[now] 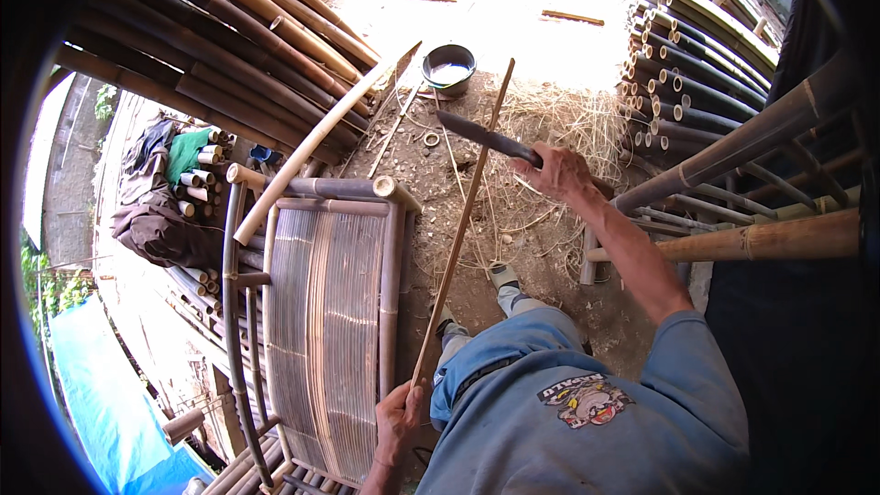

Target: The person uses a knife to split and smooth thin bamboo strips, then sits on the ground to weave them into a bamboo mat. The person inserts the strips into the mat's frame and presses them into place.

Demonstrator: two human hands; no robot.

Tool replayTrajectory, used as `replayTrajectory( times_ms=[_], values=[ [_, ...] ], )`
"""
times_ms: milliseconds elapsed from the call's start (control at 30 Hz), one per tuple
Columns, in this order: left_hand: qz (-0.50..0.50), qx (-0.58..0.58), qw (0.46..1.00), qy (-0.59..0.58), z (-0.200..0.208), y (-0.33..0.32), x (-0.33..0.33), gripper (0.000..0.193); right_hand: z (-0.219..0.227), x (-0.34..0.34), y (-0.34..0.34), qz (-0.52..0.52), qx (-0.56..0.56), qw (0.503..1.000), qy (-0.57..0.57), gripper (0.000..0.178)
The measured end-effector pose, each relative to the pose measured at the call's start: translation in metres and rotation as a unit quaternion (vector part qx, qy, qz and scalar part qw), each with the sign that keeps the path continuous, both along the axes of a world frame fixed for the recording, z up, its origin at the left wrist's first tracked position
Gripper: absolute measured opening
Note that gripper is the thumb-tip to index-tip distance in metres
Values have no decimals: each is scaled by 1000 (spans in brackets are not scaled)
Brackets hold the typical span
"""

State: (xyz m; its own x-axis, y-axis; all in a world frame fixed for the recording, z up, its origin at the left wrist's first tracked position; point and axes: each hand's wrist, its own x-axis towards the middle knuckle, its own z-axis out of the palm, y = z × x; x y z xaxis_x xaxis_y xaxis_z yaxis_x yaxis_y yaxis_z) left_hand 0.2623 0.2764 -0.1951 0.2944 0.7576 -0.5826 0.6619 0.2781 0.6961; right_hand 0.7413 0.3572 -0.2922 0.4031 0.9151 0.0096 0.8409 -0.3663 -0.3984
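Observation:
My left hand (399, 417) is closed round the near end of a long, narrow bamboo strip (456, 266). The strip slants up and away from me to a far end above the dirt floor. In my right hand (557, 172) is a machete (467, 131) with a dark blade, gripped by its handle. Its blade points left and crosses the strip in the upper part; whether the edge touches the strip I cannot tell. Close to my left hand stands a bamboo bench (325, 312) with a slatted surface and dark pole framing.
A pale bamboo piece (321, 151) leans over the bench's far end. Beyond stands a black bucket (449, 69). Shavings (559, 119) litter the ground. Stacked poles rise at far left (211, 27) and far right (701, 73). A bamboo frame (733, 246) stands right of me.

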Motion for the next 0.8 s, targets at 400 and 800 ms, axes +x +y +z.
replayTrajectory(
  times_ms=[400,800],
  values=[
    [-38,93,995,20,-22,-20,-86,20,19,24,-5,82,14,997,2,69],
    [25,-84,990,-109,-17,28,-14,43,38,36,2,-151,24,966,211,74]
  ],
)
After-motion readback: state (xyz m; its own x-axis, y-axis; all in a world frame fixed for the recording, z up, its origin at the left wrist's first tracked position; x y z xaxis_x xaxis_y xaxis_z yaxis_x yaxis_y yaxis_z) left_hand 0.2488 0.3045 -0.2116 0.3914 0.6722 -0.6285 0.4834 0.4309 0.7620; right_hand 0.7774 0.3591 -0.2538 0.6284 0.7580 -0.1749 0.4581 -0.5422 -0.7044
